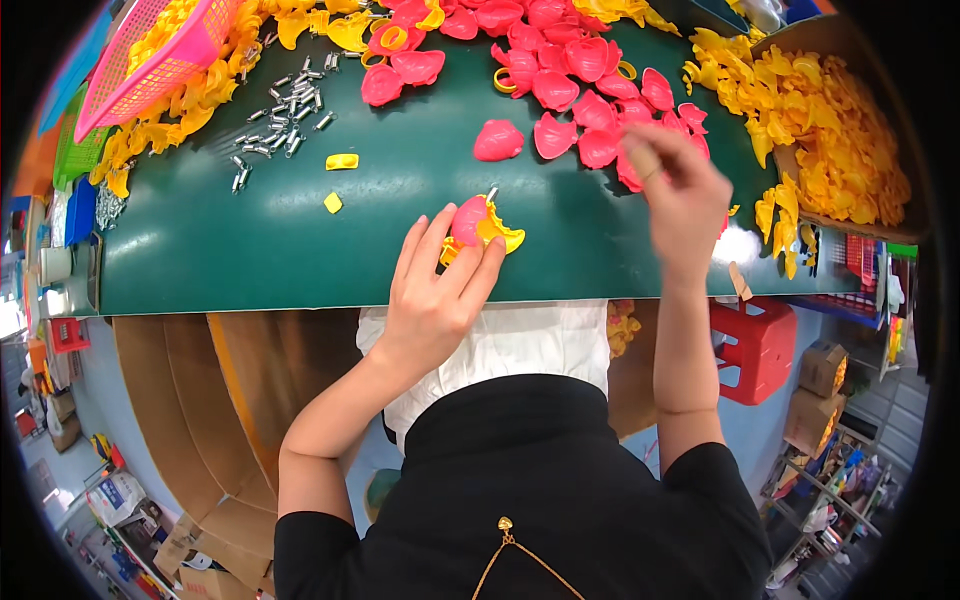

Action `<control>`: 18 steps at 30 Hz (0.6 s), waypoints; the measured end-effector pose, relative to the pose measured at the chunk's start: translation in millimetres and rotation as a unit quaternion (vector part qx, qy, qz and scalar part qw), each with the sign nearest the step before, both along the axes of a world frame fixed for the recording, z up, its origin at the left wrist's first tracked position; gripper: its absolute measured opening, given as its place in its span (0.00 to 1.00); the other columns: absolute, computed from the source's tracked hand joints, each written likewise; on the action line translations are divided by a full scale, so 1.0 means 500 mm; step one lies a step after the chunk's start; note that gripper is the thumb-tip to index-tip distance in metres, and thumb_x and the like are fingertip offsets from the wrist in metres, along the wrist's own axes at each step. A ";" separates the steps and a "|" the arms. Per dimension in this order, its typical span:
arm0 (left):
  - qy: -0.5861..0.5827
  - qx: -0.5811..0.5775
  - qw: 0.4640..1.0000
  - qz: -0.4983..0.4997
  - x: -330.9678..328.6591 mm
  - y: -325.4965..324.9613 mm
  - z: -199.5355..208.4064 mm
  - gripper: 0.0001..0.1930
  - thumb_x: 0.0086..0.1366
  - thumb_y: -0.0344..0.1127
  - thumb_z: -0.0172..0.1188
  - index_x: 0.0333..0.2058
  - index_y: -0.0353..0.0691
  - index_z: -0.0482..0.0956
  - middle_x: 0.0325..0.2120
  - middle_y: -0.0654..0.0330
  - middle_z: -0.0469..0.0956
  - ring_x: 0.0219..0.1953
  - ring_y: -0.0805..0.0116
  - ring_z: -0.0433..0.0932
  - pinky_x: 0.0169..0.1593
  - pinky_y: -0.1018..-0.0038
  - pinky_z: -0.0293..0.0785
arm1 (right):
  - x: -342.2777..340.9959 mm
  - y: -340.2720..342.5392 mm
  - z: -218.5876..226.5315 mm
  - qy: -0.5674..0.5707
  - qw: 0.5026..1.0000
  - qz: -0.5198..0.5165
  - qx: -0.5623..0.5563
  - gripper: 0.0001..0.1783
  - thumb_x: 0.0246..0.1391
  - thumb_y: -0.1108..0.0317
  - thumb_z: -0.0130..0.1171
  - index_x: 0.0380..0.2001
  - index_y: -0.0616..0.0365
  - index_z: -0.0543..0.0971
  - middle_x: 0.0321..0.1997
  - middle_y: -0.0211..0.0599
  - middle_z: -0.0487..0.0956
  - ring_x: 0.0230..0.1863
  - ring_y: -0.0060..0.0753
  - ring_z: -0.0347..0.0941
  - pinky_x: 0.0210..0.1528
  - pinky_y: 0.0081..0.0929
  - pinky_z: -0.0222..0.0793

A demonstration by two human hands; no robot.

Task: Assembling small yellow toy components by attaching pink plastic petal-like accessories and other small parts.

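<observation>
- Holds a pink-and-yellow part [468, 222] against the green table [250, 240], under the curved fingers of the left hand [435, 298].
- Has the right hand [685, 195] raised near the pink shells [590, 105], with fingers bunched toward the thumb; cannot tell, through blur, if gripping anything.
- Has a pink basket [165, 72] of yellow pieces [155, 35] beyond the left hand, farther left.
- Has a cardboard box [835, 45] heaped with similar yellow pieces right of the right hand.

Looking steeply down from the wearer's head, the left fisheye of a pair frames the torso [580, 490], with left hand [438, 300] and right hand [688, 195] near, table [260, 250] beyond.
</observation>
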State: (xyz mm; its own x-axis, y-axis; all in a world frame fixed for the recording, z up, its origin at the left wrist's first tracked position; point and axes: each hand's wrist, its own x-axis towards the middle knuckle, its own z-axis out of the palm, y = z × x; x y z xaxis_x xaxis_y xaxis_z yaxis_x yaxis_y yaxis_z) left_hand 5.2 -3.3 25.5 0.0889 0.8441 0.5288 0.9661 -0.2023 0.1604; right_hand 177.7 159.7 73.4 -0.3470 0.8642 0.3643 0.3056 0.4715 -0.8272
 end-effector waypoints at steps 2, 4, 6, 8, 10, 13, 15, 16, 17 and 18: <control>-0.006 -0.003 1.000 0.005 0.002 -0.003 -0.001 0.17 0.50 0.27 0.60 0.41 0.37 0.82 0.35 0.57 0.78 0.50 0.47 0.75 0.53 0.51 0.72 | -0.020 -0.066 -0.009 -0.031 0.993 0.104 -0.048 0.06 0.51 0.75 0.64 0.34 0.61 0.83 0.32 0.29 0.82 0.33 0.16 0.73 0.32 0.15 0.67; -0.006 -0.010 1.000 0.018 0.009 -0.001 -0.001 0.16 0.50 0.27 0.60 0.41 0.36 0.82 0.34 0.56 0.79 0.49 0.47 0.76 0.53 0.51 0.72 | -0.044 -0.103 -0.063 -0.015 0.992 0.126 0.027 0.07 0.47 0.77 0.66 0.32 0.60 0.84 0.31 0.34 0.82 0.31 0.23 0.75 0.29 0.18 0.67; -0.003 -0.010 1.000 0.017 0.009 0.000 0.002 0.16 0.50 0.27 0.60 0.40 0.36 0.82 0.35 0.56 0.79 0.49 0.47 0.76 0.53 0.51 0.72 | -0.064 -0.120 -0.090 -0.017 0.993 0.112 0.031 0.07 0.45 0.78 0.66 0.31 0.60 0.83 0.30 0.35 0.82 0.30 0.28 0.76 0.29 0.21 0.68; 0.000 -0.008 1.000 0.017 0.010 0.001 0.004 0.16 0.50 0.27 0.60 0.40 0.36 0.82 0.35 0.56 0.79 0.49 0.48 0.76 0.53 0.51 0.72 | -0.074 -0.122 -0.106 -0.040 0.993 0.089 0.072 0.07 0.44 0.78 0.67 0.30 0.61 0.83 0.29 0.36 0.81 0.30 0.31 0.75 0.29 0.24 0.69; -0.012 -0.005 1.000 0.021 0.009 0.002 0.004 0.15 0.50 0.26 0.60 0.40 0.35 0.82 0.35 0.56 0.79 0.49 0.47 0.75 0.53 0.51 0.72 | -0.079 -0.128 -0.105 -0.044 0.991 0.080 0.100 0.07 0.43 0.77 0.67 0.30 0.61 0.83 0.27 0.35 0.80 0.28 0.33 0.74 0.29 0.26 0.68; -0.014 -0.010 1.000 0.024 0.009 0.004 0.004 0.15 0.51 0.26 0.59 0.40 0.35 0.82 0.35 0.55 0.79 0.49 0.48 0.76 0.53 0.52 0.72 | -0.079 -0.128 -0.109 -0.050 0.992 0.070 0.097 0.07 0.43 0.77 0.67 0.29 0.61 0.83 0.27 0.35 0.80 0.28 0.33 0.73 0.28 0.27 0.68; -0.016 -0.010 1.000 0.022 0.009 0.006 0.002 0.15 0.50 0.26 0.59 0.40 0.35 0.82 0.35 0.55 0.79 0.49 0.47 0.76 0.53 0.52 0.72 | -0.078 -0.128 -0.110 -0.047 0.996 0.058 0.051 0.07 0.43 0.77 0.67 0.30 0.61 0.83 0.26 0.35 0.79 0.26 0.32 0.72 0.28 0.27 0.67; -0.017 -0.010 1.000 0.020 0.009 0.009 0.002 0.16 0.50 0.26 0.59 0.40 0.35 0.81 0.35 0.55 0.79 0.49 0.47 0.76 0.53 0.52 0.72 | -0.079 -0.126 -0.110 -0.047 0.996 0.058 0.051 0.07 0.43 0.77 0.67 0.30 0.61 0.83 0.26 0.35 0.79 0.26 0.32 0.72 0.28 0.27 0.67; -0.018 -0.010 1.000 0.018 0.010 0.010 0.001 0.16 0.50 0.26 0.59 0.40 0.35 0.81 0.35 0.55 0.79 0.49 0.47 0.76 0.53 0.52 0.72 | -0.080 -0.124 -0.110 -0.068 0.993 0.065 0.067 0.08 0.43 0.76 0.68 0.31 0.60 0.83 0.28 0.33 0.79 0.30 0.33 0.72 0.31 0.27 0.68; -0.017 -0.006 1.000 0.018 0.010 0.013 0.001 0.16 0.50 0.26 0.59 0.40 0.35 0.82 0.35 0.55 0.79 0.49 0.47 0.76 0.53 0.52 0.72 | -0.078 -0.123 -0.108 -0.090 0.990 0.071 0.084 0.09 0.43 0.75 0.68 0.32 0.59 0.83 0.29 0.32 0.79 0.33 0.34 0.72 0.33 0.28 0.69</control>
